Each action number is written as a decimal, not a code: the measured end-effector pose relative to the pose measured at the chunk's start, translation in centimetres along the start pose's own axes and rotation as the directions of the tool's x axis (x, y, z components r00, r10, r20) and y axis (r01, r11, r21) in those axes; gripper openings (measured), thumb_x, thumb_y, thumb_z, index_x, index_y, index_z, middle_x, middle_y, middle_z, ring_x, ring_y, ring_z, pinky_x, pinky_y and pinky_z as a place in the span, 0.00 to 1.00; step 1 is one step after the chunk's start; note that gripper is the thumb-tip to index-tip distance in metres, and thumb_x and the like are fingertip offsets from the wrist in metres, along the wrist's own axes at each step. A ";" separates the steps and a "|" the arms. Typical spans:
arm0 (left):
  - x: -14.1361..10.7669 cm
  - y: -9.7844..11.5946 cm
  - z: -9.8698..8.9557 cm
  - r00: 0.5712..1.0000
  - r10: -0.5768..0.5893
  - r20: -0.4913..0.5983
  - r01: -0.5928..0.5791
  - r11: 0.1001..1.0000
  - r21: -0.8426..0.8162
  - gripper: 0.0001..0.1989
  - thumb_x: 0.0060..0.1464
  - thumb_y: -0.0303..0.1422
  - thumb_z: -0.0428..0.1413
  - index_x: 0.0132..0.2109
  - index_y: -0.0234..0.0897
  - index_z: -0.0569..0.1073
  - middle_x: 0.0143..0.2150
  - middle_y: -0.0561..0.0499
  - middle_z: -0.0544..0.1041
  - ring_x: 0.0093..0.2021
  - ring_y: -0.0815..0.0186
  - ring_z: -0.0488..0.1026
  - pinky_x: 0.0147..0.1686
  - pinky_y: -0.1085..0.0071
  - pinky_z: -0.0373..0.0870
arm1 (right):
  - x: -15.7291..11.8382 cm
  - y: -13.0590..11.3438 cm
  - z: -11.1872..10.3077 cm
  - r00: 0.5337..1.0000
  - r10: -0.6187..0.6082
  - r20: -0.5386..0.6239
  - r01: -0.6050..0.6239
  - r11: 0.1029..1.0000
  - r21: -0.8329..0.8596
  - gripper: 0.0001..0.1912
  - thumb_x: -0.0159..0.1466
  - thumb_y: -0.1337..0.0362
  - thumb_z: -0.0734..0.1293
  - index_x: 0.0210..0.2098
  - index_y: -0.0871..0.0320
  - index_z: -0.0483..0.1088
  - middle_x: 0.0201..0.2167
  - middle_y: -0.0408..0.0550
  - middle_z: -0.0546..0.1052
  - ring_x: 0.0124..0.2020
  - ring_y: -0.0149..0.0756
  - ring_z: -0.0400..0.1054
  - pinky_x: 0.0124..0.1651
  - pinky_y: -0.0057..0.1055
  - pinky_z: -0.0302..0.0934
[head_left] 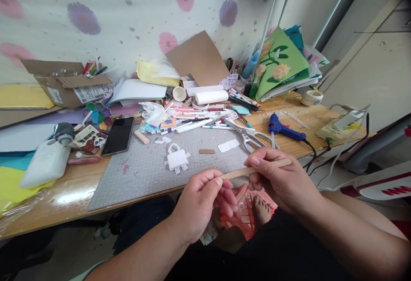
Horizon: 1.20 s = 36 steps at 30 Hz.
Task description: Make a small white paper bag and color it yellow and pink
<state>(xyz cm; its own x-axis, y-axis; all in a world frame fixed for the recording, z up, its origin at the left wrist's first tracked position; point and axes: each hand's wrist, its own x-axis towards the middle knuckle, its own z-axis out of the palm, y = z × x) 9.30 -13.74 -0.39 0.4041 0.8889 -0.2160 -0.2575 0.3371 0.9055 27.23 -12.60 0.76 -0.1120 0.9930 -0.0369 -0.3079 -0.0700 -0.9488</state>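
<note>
A wooden craft stick (239,173) spans my two hands, just past the table's front edge. My left hand (207,199) pinches its left end between thumb and fingers. My right hand (276,178) grips it nearer the other end, and the rounded tip sticks out beyond the fingers. On the grey cutting mat (128,187) lies a small white padlock-shaped piece (177,160) with little tabs around it. To its right are a short brown strip (206,151) and a white paper scrap (228,145). Scissors (247,137) lie just beyond my right hand.
A blue glue gun (284,128) with a cord lies at the right, near a power strip (340,125). Several markers (192,122) are heaped behind the mat. A phone (118,136) and a white bottle (46,163) are at the left. A cardboard box (61,86) stands at the back.
</note>
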 end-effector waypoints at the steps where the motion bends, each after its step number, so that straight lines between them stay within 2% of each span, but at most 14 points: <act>1: 0.0 0.1 0.0 1.000 -0.009 0.009 0.009 1.000 -0.013 0.09 0.56 0.33 0.51 0.32 0.32 0.70 0.22 0.50 0.75 0.20 0.70 0.72 0.21 0.77 0.65 | 0.0 -0.1 -0.1 1.000 0.008 0.006 -0.008 1.000 -0.003 0.09 0.58 0.60 0.72 0.27 0.58 0.72 0.16 0.39 0.72 0.16 0.26 0.66 0.20 0.21 0.60; 4: 0.0 0.4 0.0 0.999 -0.038 0.035 0.039 0.999 -0.034 0.09 0.53 0.34 0.53 0.31 0.31 0.71 0.22 0.49 0.75 0.21 0.67 0.72 0.20 0.76 0.66 | 0.1 -0.2 -0.4 0.999 0.030 0.032 -0.030 0.999 -0.027 0.10 0.58 0.59 0.72 0.27 0.58 0.71 0.15 0.39 0.72 0.16 0.25 0.66 0.20 0.20 0.60; 6: 0.1 0.4 -0.1 0.999 -0.039 0.017 0.039 0.999 0.016 0.11 0.53 0.36 0.53 0.30 0.32 0.71 0.21 0.49 0.75 0.20 0.68 0.71 0.20 0.76 0.65 | 0.1 -0.3 -0.5 0.998 0.030 0.057 -0.026 0.997 -0.066 0.10 0.59 0.59 0.71 0.27 0.58 0.71 0.16 0.39 0.72 0.16 0.24 0.65 0.20 0.19 0.59; 9: 0.2 0.2 -0.4 0.999 -0.010 -0.050 0.022 0.971 0.240 0.12 0.54 0.36 0.51 0.27 0.33 0.70 0.19 0.52 0.73 0.17 0.71 0.68 0.19 0.76 0.63 | 0.0 -0.6 -0.3 0.994 -0.009 0.104 0.029 0.981 -0.192 0.10 0.61 0.59 0.69 0.27 0.58 0.70 0.16 0.38 0.72 0.17 0.24 0.65 0.21 0.19 0.59; 12: 0.4 0.2 -0.5 0.994 0.066 -0.084 -0.012 0.848 0.529 0.12 0.54 0.32 0.47 0.24 0.36 0.67 0.16 0.56 0.68 0.16 0.71 0.67 0.19 0.76 0.61 | -0.3 -1.3 0.4 0.988 -0.059 0.142 0.110 0.919 -0.379 0.11 0.62 0.60 0.68 0.26 0.59 0.70 0.17 0.38 0.71 0.18 0.24 0.64 0.22 0.19 0.58; 14: 0.5 0.2 -0.6 0.990 0.111 -0.088 -0.033 0.788 0.615 0.12 0.53 0.31 0.46 0.23 0.38 0.65 0.15 0.58 0.65 0.18 0.69 0.68 0.21 0.75 0.62 | -0.4 -1.6 0.8 0.986 -0.071 0.154 0.135 0.876 -0.462 0.11 0.62 0.61 0.67 0.25 0.59 0.69 0.17 0.39 0.70 0.18 0.24 0.64 0.22 0.20 0.58; 21: 0.6 0.5 -0.6 0.983 0.165 -0.082 -0.059 0.704 0.708 0.11 0.48 0.27 0.44 0.20 0.39 0.62 0.15 0.57 0.62 0.21 0.66 0.68 0.22 0.72 0.59 | -0.3 -1.6 1.4 0.980 -0.075 0.185 0.163 0.836 -0.524 0.12 0.63 0.60 0.65 0.26 0.59 0.68 0.17 0.39 0.68 0.18 0.26 0.62 0.21 0.22 0.57; 28: 0.4 0.5 -0.6 0.975 0.211 -0.065 -0.077 0.601 0.795 0.11 0.47 0.25 0.42 0.20 0.39 0.59 0.18 0.54 0.64 0.22 0.64 0.69 0.23 0.70 0.58 | 0.1 -1.4 1.7 0.984 -0.016 0.176 0.099 0.877 -0.471 0.14 0.63 0.57 0.65 0.26 0.59 0.67 0.17 0.39 0.68 0.18 0.26 0.63 0.21 0.22 0.58; 33: 0.0 0.6 -0.5 0.981 0.183 -0.071 -0.053 0.595 0.802 0.11 0.52 0.25 0.42 0.23 0.40 0.58 0.16 0.55 0.67 0.20 0.64 0.70 0.23 0.70 0.60 | 0.2 -1.5 1.7 0.983 -0.015 0.180 0.097 0.887 -0.452 0.13 0.63 0.57 0.66 0.26 0.59 0.68 0.17 0.38 0.68 0.19 0.25 0.63 0.23 0.21 0.59; 36: -0.1 0.7 -0.5 0.983 0.163 -0.090 -0.031 0.621 0.783 0.11 0.52 0.25 0.42 0.23 0.40 0.58 0.16 0.56 0.67 0.19 0.65 0.70 0.23 0.71 0.61 | 0.2 -1.6 1.8 0.981 -0.019 0.192 0.110 0.875 -0.472 0.12 0.63 0.58 0.66 0.26 0.59 0.68 0.17 0.38 0.68 0.19 0.25 0.63 0.23 0.21 0.59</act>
<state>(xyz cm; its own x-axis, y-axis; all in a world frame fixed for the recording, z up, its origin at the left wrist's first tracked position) 8.65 -13.48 0.08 0.2760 0.9561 -0.0979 0.5146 -0.0610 0.8552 25.98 -12.44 2.87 -0.2854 0.9575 0.0423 0.1645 0.0925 -0.9820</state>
